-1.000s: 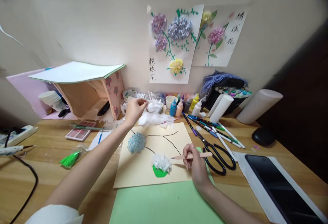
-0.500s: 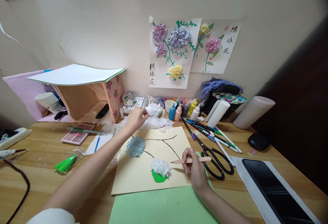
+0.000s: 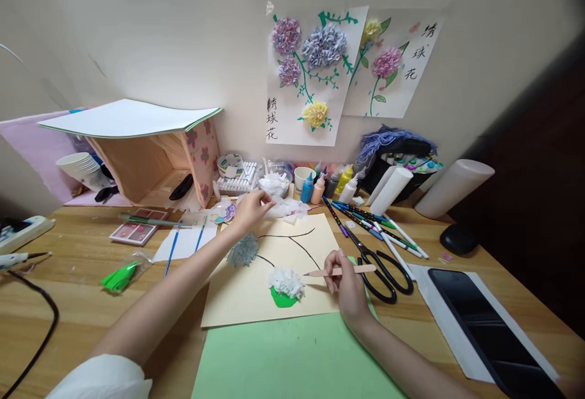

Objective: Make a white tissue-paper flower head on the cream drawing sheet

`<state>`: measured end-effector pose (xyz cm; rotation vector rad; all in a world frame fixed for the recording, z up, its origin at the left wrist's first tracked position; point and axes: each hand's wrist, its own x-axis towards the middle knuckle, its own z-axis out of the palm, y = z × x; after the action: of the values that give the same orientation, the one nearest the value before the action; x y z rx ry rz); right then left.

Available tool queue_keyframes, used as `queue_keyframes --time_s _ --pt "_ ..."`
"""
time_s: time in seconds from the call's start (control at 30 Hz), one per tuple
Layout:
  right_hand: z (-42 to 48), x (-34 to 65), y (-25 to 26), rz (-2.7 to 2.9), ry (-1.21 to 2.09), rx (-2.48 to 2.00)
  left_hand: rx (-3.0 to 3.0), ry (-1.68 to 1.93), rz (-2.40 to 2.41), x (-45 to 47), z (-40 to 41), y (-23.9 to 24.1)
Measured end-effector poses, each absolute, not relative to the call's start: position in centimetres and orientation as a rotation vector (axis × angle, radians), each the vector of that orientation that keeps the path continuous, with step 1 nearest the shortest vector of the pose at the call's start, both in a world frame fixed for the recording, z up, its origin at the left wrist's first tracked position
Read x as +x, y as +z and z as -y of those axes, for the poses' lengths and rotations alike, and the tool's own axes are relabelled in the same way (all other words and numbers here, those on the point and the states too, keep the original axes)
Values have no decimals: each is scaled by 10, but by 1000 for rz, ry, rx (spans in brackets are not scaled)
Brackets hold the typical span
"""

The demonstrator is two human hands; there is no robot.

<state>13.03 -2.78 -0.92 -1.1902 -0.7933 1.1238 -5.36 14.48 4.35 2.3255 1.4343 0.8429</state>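
- Wooden surface (image 3: 82,314), 1 wall (image 3: 159,33) behind, with 2 flower pictures (image 3: 301,94).
- Cream sheet (image 3: 242,301), 1, overlapping 1 green sheet (image 3: 292,356).
- On the cream sheet, 2 puffy flowers: 1 blue flower (image 3: 244,251), 1 white flower (image 3: 287,281) above a green patch (image 3: 283,298).
- Right hand (image 3: 351,289): grip around 1 pointed stick (image 3: 359,269), tip beside the white flower.
- Left hand (image 3: 252,210): grip narrow, near white scraps (image 3: 274,183); whether it holds any, I cannot tell.

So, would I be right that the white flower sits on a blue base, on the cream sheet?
Not quite: the head view shows that the base under the white flower is green, not blue; both are on the cream sheet.
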Motion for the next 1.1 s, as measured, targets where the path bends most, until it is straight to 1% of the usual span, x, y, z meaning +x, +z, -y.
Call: queue_keyframes --time_s 0.13,0.23,0.33,0.43,0.57,0.67,0.77,1.1 --pt "28 130 -7 800 1098 -1199 2226 967 -1365 -70 -122 58" --pt "30 129 -5 852 1066 -1199 2092 1014 -1317 -83 -89 65" --pt "39 126 -5 1017 1034 -1150 1964 935 -1225 -95 -47 64" --pt "50 123 -5 1327 992 -1073 1900 819 -1193 -101 -6 56" --pt "58 119 2 1820 748 -1005 1866 601 -1047 -101 26 41" --pt "55 116 6 2000 619 -944 1912 528 -997 -100 34 31" --pt "52 113 5 2073 572 -918 1948 557 -1035 -101 33 25" --pt "51 111 1 2131 449 -952 2102 578 -1272 -90 24 19"
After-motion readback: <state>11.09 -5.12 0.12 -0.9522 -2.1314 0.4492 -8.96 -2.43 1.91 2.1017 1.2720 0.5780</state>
